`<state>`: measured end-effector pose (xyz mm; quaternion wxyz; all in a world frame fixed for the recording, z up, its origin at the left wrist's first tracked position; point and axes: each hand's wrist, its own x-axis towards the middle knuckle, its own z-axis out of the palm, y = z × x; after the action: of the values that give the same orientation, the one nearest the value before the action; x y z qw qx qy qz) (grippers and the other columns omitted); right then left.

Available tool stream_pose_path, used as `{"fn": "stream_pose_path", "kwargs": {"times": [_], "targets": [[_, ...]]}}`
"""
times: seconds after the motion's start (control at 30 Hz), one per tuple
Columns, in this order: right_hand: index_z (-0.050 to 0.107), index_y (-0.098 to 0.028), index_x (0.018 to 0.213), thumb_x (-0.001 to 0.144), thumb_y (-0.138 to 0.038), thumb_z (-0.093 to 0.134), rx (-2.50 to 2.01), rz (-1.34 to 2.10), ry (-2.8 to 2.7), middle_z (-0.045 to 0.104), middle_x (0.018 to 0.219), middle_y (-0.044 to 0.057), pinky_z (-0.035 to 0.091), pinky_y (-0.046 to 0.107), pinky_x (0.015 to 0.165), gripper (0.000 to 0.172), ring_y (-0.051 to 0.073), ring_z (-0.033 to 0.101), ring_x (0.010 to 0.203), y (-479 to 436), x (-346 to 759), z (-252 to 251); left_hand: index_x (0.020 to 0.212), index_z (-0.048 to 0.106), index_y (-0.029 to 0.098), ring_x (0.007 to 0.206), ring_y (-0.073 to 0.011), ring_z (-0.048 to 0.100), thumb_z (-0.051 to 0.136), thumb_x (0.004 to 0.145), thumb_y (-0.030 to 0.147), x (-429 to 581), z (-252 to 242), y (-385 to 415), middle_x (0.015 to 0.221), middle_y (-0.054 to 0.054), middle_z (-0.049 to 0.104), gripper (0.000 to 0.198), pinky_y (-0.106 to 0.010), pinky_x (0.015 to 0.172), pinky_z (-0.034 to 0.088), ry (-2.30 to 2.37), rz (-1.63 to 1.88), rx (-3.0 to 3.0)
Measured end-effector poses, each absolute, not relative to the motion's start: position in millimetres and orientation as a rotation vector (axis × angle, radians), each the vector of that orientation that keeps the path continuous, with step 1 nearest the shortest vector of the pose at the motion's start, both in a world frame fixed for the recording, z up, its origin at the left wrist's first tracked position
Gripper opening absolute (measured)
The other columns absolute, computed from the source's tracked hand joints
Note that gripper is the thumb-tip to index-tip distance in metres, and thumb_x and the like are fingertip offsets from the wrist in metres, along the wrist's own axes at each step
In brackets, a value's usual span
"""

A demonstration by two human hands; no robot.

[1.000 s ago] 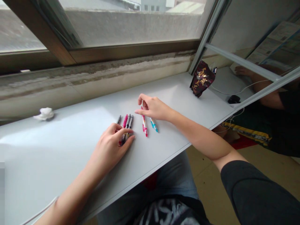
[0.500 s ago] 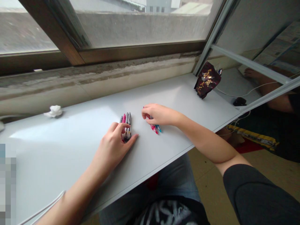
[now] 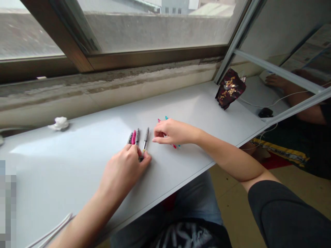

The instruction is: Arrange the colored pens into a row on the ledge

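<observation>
My left hand (image 3: 126,163) rests low over several pens on the white desk (image 3: 85,175), its thumb and index finger pinched at the lower end of a grey pen (image 3: 146,135). That pen lies slightly apart from the others. To its left, a pink pen (image 3: 133,137) sits between two dark grey ones, their lower parts hidden by my fingers. My right hand (image 3: 174,131) hovers with loosely curled fingers, a gap showing between thumb and fingers and nothing in them. Beneath it lie a red pen (image 3: 174,146) and a blue pen (image 3: 167,117), with only their ends showing.
A dark snack bag (image 3: 230,89) stands at the desk's right end by a metal frame (image 3: 279,69). Crumpled white tissue (image 3: 61,123) lies near the wall at left. A white cable (image 3: 55,229) crosses the near left. Beyond the frame, another person's hand (image 3: 278,82) rests on a surface.
The grey pen at the right of the group has come away from the others. My left hand has moved slightly down and closed. My right hand has shifted a little lower over the coloured pens.
</observation>
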<state>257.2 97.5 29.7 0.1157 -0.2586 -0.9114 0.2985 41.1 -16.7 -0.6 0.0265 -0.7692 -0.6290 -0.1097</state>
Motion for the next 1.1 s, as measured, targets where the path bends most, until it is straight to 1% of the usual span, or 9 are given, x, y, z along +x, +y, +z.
{"fn": "stream_pose_path", "kwargs": {"times": [0.17,0.3,0.43,0.53,0.67,0.83,0.9,1.03,1.1], "targets": [[0.068,-0.014,0.066,0.106,-0.044,0.064,-0.883,1.302,-2.672,0.064,0.058,0.000,0.039,0.026,0.060,0.050,0.010,0.054,0.051,88.2,258.1,41.2,0.083,0.054,0.024,0.052,-0.0208,0.061,0.050,0.101,0.039,34.0,3.8,-12.1,0.066,0.000,0.064,0.023,-0.032,0.056,0.044,-2.059,-0.634,-2.422],[0.070,-0.014,0.070,0.097,-0.070,0.067,-0.929,1.594,-2.365,0.064,0.061,0.001,0.041,0.025,0.055,0.062,0.010,0.057,0.053,88.2,260.4,45.6,0.098,0.055,0.024,0.046,-0.0142,0.057,0.043,0.109,0.039,35.5,6.3,-12.7,0.066,0.004,0.065,0.022,-0.027,0.054,0.044,-2.042,-1.017,-2.535],[0.048,-0.020,0.058,0.096,-0.081,0.058,-0.816,1.729,-2.073,0.045,0.049,-0.006,0.032,0.024,0.048,0.072,0.007,0.039,0.045,96.9,260.7,35.6,0.109,0.056,0.024,0.048,-0.0131,0.059,0.040,0.113,0.035,40.0,1.4,-16.9,0.066,0.006,0.062,0.020,-0.024,0.053,0.045,-1.813,-1.180,-2.697],[0.036,-0.023,0.053,0.099,-0.078,0.056,-0.636,1.762,-2.005,0.036,0.045,-0.007,0.028,0.025,0.046,0.075,0.006,0.031,0.043,98.0,256.7,26.3,0.113,0.056,0.023,0.048,-0.0123,0.059,0.040,0.114,0.033,41.2,-2.2,-19.6,0.069,0.006,0.063,0.019,-0.023,0.054,0.045,-1.678,-1.170,-2.740],[0.031,-0.025,0.053,0.104,-0.066,0.057,-0.643,1.867,-1.832,0.030,0.043,-0.009,0.028,0.024,0.043,0.070,0.005,0.028,0.039,93.2,250.2,24.7,0.128,0.056,0.021,0.051,-0.0120,0.058,0.055,0.111,0.037,40.6,-2.3,-19.4,0.079,0.002,0.070,0.023,-0.024,0.056,0.047,-1.517,-1.074,-2.671],[0.030,-0.026,0.056,0.105,-0.051,0.060,-0.635,1.983,-1.743,0.028,0.044,-0.011,0.026,0.023,0.039,0.062,0.005,0.026,0.038,95.8,250.9,27.4,0.130,0.065,0.018,0.083,-0.0224,0.075,0.057,0.111,0.025,39.2,-0.1,-15.0,0.096,-0.007,0.077,0.022,-0.032,0.077,0.056,-1.307,-0.931,-2.532],[0.031,-0.026,0.056,0.104,-0.049,0.061,-0.588,1.972,-1.793,0.028,0.045,-0.011,0.024,0.023,0.040,0.060,0.005,0.026,0.039,97.8,253.5,26.9,0.127,0.067,0.015,0.085,-0.0234,0.077,0.055,0.112,0.026,38.6,0.1,-15.0,0.099,-0.009,0.079,0.022,-0.032,0.079,0.057,-1.305,-0.947,-2.567],[0.038,-0.022,0.056,0.100,-0.044,0.066,-0.453,1.820,-2.038,0.033,0.050,-0.009,0.025,0.023,0.046,0.056,0.004,0.028,0.046,99.1,260.8,30.4,0.112,0.071,0.016,0.082,-0.0191,0.079,0.043,0.115,0.029,37.5,0.6,-16.0,0.098,-0.007,0.082,0.030,-0.027,0.079,0.060,-1.407,-1.018,-2.836],[0.043,-0.021,0.061,0.095,-0.036,0.073,-0.433,1.722,-2.109,0.036,0.055,-0.009,0.027,0.022,0.049,0.047,0.005,0.033,0.051,99.9,264.8,34.7,0.111,0.071,0.018,0.083,-0.0189,0.080,0.042,0.115,0.032,36.2,0.9,-15.3,0.095,-0.005,0.081,0.033,-0.027,0.079,0.060,-1.499,-1.014,-2.918]]}}
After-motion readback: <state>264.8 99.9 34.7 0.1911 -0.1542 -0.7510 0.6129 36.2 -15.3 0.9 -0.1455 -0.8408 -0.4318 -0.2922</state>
